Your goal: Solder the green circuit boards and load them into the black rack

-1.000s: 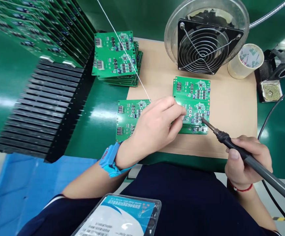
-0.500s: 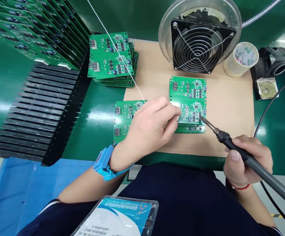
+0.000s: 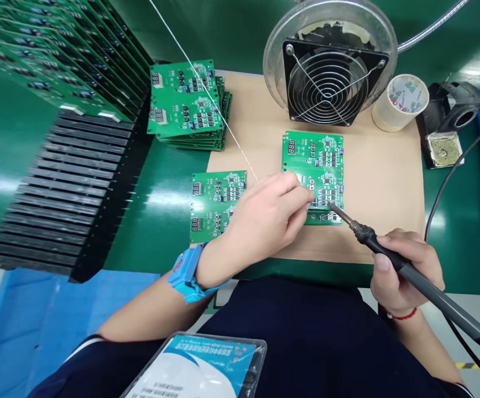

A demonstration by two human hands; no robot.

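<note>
My right hand [image 3: 406,271] grips a soldering iron [image 3: 383,243] by its dark handle. The iron's tip points left and meets the lower part of a green circuit board [image 3: 312,149], or hovers just over it. This board lies on another one, whose edge shows below. With fingers pinched, my left hand [image 3: 269,213] holds a thin solder wire [image 3: 234,135] that runs down from the top of the view. Its fingertips are over the left side of that board; the wire's end is hidden. A second circuit board [image 3: 207,202] lies partly under my left hand and wrist.
A stack of circuit boards [image 3: 186,99] stands at the back left, beside a black slotted rack [image 3: 57,193] holding several boards upright. Behind the work stands a fan [image 3: 327,91]. To its right are a tape roll [image 3: 400,105] and an iron stand [image 3: 451,110] with a sponge [image 3: 444,150].
My left hand has shifted slightly right along the board with the wire. The iron's tip has moved a little left and down on the board.
</note>
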